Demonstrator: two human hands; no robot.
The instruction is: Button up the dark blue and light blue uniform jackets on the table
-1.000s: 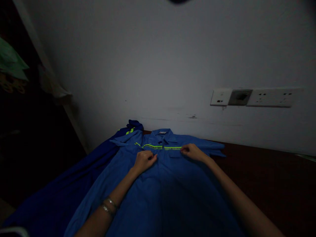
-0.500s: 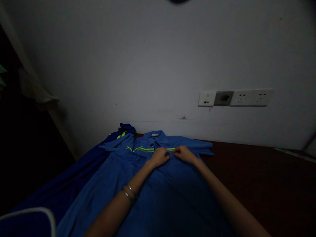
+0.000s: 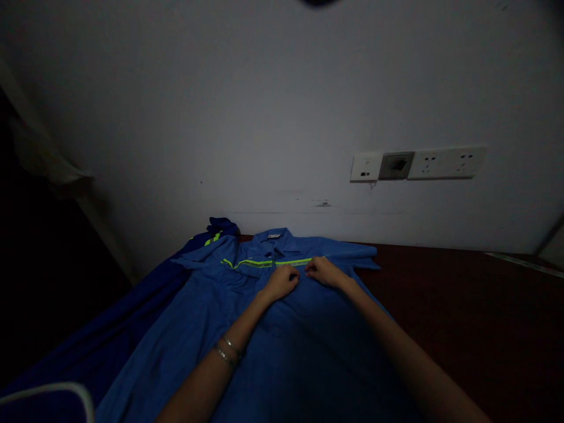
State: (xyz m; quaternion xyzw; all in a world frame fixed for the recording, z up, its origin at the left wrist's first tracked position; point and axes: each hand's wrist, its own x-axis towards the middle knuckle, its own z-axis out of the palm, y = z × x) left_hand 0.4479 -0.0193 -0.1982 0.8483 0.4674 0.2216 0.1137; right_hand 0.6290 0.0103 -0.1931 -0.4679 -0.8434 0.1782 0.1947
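Note:
A blue short-sleeved work shirt (image 3: 247, 329) lies spread face up, its collar toward the wall and a yellow-green reflective stripe running across the chest. My left hand (image 3: 282, 283) is closed in a pinch on the chest cloth, just below the stripe near the front opening. Close beside it, my right hand (image 3: 325, 272) pinches the cloth at the stripe on the right side of the chest. The pocket flap seen there earlier is largely covered by my hands. Two bracelets (image 3: 228, 351) circle my left wrist.
A darker blue garment (image 3: 132, 317) with yellow-green bands lies along the shirt's left side. The dark reddish-brown tabletop (image 3: 440, 305) extends to the right. Behind stands a white wall (image 3: 264, 117) with a row of sockets (image 3: 445, 164). A pale curved rim (image 3: 57, 388) shows at bottom left.
My left hand has moved right along the chest, close to my right hand. My right hand has shifted slightly inward. The view has turned a little to the right.

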